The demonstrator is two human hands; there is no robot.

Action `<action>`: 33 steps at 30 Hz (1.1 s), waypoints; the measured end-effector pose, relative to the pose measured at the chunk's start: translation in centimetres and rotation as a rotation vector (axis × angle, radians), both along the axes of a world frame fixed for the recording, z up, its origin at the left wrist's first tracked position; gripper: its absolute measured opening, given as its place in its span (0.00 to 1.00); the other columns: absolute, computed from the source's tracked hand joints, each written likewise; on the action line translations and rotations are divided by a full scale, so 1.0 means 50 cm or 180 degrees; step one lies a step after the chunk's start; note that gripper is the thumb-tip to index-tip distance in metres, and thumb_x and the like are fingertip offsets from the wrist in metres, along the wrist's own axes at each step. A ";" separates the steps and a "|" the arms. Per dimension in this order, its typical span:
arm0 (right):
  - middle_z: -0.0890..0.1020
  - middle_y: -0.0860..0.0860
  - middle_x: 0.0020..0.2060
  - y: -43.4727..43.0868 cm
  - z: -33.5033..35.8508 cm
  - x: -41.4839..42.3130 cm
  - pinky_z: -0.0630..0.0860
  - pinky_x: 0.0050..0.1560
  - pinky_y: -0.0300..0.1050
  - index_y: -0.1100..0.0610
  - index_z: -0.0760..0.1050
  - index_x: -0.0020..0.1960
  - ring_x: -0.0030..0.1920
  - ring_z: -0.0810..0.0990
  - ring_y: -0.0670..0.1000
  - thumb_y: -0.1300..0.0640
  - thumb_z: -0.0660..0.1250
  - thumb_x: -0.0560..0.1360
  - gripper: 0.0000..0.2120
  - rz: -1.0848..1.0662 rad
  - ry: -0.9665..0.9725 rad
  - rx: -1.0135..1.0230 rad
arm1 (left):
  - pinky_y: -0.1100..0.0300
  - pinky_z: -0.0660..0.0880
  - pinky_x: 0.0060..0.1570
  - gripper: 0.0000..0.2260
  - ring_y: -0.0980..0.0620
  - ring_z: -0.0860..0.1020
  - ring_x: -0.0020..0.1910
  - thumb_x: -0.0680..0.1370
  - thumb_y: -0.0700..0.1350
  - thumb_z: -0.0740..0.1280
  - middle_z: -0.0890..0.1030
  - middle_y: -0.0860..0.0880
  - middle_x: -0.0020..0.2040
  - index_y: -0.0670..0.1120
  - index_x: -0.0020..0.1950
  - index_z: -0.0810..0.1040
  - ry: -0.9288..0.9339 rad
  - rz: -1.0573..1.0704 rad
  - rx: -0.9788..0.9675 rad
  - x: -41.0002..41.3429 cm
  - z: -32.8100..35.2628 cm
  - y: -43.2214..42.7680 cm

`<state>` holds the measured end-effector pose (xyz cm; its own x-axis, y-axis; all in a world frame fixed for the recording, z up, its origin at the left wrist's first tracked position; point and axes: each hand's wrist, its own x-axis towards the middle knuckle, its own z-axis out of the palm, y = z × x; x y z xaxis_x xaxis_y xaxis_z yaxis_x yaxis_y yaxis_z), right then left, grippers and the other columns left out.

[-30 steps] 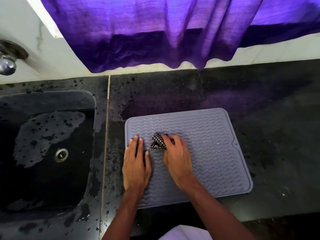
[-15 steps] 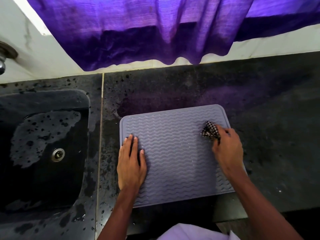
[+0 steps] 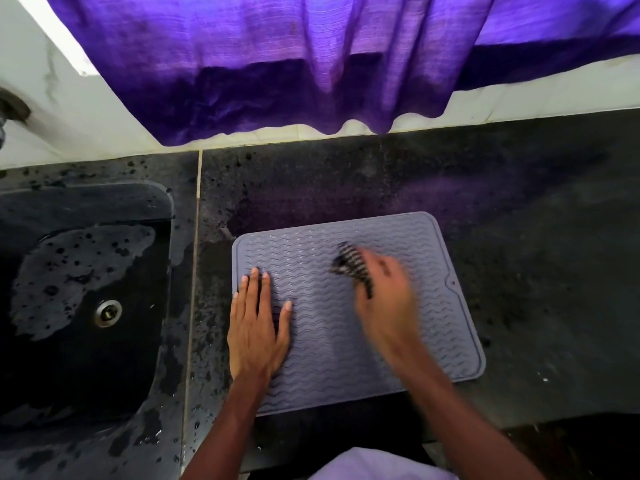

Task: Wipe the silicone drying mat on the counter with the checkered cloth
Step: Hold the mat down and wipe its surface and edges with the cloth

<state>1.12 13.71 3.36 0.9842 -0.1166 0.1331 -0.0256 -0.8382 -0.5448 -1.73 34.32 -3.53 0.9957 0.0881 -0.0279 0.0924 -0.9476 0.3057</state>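
The mat (image 3: 346,341) lies on the counter (image 3: 519,220), right of the sink (image 3: 86,306).

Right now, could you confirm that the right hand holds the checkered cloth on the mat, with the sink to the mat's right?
Not quite: the head view shows the sink left of the mat; the right hand does hold the checkered cloth on it.

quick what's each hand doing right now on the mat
Left hand: open, pressed flat on the silicone drying mat.
Right hand: blurred, closed in a grip on the checkered cloth.
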 end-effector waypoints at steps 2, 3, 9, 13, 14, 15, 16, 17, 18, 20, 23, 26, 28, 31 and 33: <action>0.78 0.52 0.58 0.055 -0.019 -0.011 0.74 0.56 0.36 0.55 0.70 0.72 0.56 0.75 0.50 0.62 0.68 0.74 0.26 0.0286 0.0183 -0.0014 | 0.50 0.53 0.79 0.32 0.49 0.52 0.81 0.82 0.61 0.48 0.55 0.47 0.82 0.44 0.81 0.57 -0.0008 -0.0005 -0.0015 0.000 0.001 0.001; 0.77 0.52 0.59 0.067 -0.030 -0.015 0.76 0.57 0.42 0.53 0.69 0.73 0.58 0.75 0.52 0.61 0.67 0.75 0.26 0.0361 0.0327 -0.0072 | 0.50 0.54 0.79 0.31 0.48 0.53 0.81 0.82 0.60 0.49 0.56 0.47 0.81 0.44 0.81 0.57 -0.0022 0.0000 -0.0037 0.000 0.001 0.001; 0.77 0.54 0.55 0.016 -0.057 -0.015 0.79 0.51 0.51 0.53 0.72 0.70 0.54 0.77 0.55 0.64 0.68 0.72 0.27 0.0165 0.0516 -0.0187 | 0.49 0.55 0.78 0.31 0.47 0.55 0.80 0.82 0.59 0.51 0.58 0.46 0.81 0.43 0.80 0.59 -0.0083 -0.0020 -0.0108 0.001 -0.001 0.004; 0.79 0.55 0.56 -0.083 -0.056 -0.002 0.77 0.52 0.49 0.55 0.74 0.68 0.54 0.78 0.57 0.65 0.69 0.71 0.26 -0.0180 0.0481 -0.0307 | 0.49 0.55 0.78 0.31 0.47 0.55 0.80 0.82 0.59 0.50 0.58 0.46 0.81 0.43 0.80 0.59 -0.0083 -0.0012 -0.0119 0.001 -0.001 0.004; 0.79 0.55 0.56 -0.111 -0.055 0.001 0.77 0.53 0.50 0.55 0.75 0.67 0.54 0.78 0.58 0.66 0.68 0.71 0.25 -0.0296 0.0469 -0.0322 | 0.49 0.55 0.78 0.31 0.47 0.56 0.80 0.82 0.59 0.51 0.58 0.46 0.81 0.43 0.80 0.59 -0.0083 -0.0009 -0.0118 0.000 0.000 0.004; 0.80 0.55 0.56 -0.139 -0.052 0.006 0.77 0.53 0.51 0.54 0.75 0.67 0.54 0.78 0.59 0.66 0.68 0.70 0.25 -0.0408 0.0458 -0.0353 | 0.49 0.55 0.79 0.31 0.47 0.56 0.80 0.82 0.59 0.51 0.58 0.46 0.81 0.43 0.80 0.59 -0.0085 -0.0009 -0.0117 0.000 0.000 0.004; 0.80 0.56 0.55 -0.167 -0.048 0.012 0.78 0.52 0.52 0.54 0.76 0.66 0.53 0.78 0.60 0.67 0.67 0.70 0.25 -0.0515 0.0438 -0.0405 | 0.50 0.55 0.79 0.31 0.47 0.56 0.80 0.82 0.59 0.51 0.58 0.46 0.81 0.43 0.80 0.59 -0.0089 -0.0009 -0.0116 0.000 0.000 0.004; 0.80 0.56 0.54 -0.195 -0.043 0.022 0.78 0.51 0.53 0.53 0.76 0.65 0.52 0.78 0.61 0.67 0.67 0.69 0.26 -0.0613 0.0393 -0.0450 | 0.50 0.54 0.79 0.31 0.47 0.56 0.80 0.82 0.59 0.51 0.58 0.46 0.81 0.43 0.80 0.59 -0.0093 -0.0006 -0.0117 0.001 0.000 0.003; 0.81 0.56 0.54 -0.222 -0.038 0.033 0.78 0.50 0.54 0.53 0.76 0.64 0.52 0.78 0.62 0.68 0.66 0.69 0.25 -0.0696 0.0316 -0.0464 | 0.50 0.54 0.79 0.31 0.47 0.56 0.80 0.82 0.59 0.50 0.59 0.46 0.81 0.43 0.80 0.60 -0.0095 -0.0001 -0.0117 0.001 0.000 0.003; 0.82 0.56 0.52 -0.268 -0.026 0.057 0.76 0.51 0.53 0.53 0.77 0.62 0.51 0.78 0.61 0.68 0.66 0.68 0.24 -0.0726 0.0129 -0.0377 | 0.49 0.55 0.79 0.31 0.47 0.56 0.80 0.82 0.59 0.50 0.59 0.46 0.81 0.43 0.80 0.60 -0.0103 0.0001 -0.0116 0.001 -0.001 0.003; 0.84 0.54 0.51 -0.295 -0.017 0.086 0.73 0.52 0.49 0.54 0.79 0.59 0.51 0.79 0.59 0.68 0.68 0.68 0.21 -0.0153 -0.0138 -0.0374 | 0.49 0.55 0.78 0.30 0.47 0.56 0.80 0.82 0.59 0.50 0.59 0.46 0.81 0.43 0.80 0.60 -0.0115 0.0008 -0.0122 0.001 0.000 0.004; 0.85 0.51 0.51 -0.289 -0.007 0.124 0.75 0.55 0.50 0.56 0.82 0.56 0.52 0.81 0.57 0.69 0.69 0.66 0.20 0.1166 -0.0220 -0.0225 | 0.47 0.57 0.78 0.30 0.46 0.57 0.80 0.82 0.59 0.51 0.61 0.45 0.80 0.43 0.79 0.61 -0.0154 -0.0002 -0.0159 0.002 0.001 0.003; 0.85 0.51 0.51 -0.282 0.004 0.155 0.76 0.55 0.54 0.57 0.82 0.55 0.52 0.81 0.55 0.69 0.71 0.66 0.19 0.1978 0.0153 -0.0268 | 0.47 0.58 0.77 0.30 0.46 0.58 0.80 0.82 0.59 0.51 0.61 0.45 0.80 0.43 0.79 0.61 -0.0170 -0.0008 -0.0166 0.002 0.001 0.002; 0.85 0.49 0.50 -0.272 0.003 0.184 0.76 0.58 0.53 0.53 0.82 0.55 0.53 0.81 0.52 0.68 0.76 0.64 0.21 0.2614 0.0632 -0.0786 | 0.47 0.58 0.77 0.30 0.46 0.58 0.79 0.82 0.59 0.52 0.61 0.45 0.80 0.43 0.79 0.61 -0.0205 -0.0009 -0.0188 0.002 0.000 0.004; 0.84 0.48 0.52 -0.278 -0.002 0.194 0.74 0.61 0.51 0.52 0.82 0.56 0.55 0.80 0.51 0.68 0.75 0.64 0.23 0.2684 0.0954 -0.0845 | 0.47 0.58 0.77 0.30 0.46 0.58 0.79 0.82 0.59 0.52 0.61 0.45 0.80 0.43 0.79 0.61 -0.0215 -0.0020 -0.0159 0.002 -0.001 0.004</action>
<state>10.80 -0.19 3.25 0.7275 0.6499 -0.2201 0.5395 -0.7400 -0.4018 -1.63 34.52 -3.60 0.9960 0.0820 0.0352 0.0641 -0.9315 0.3580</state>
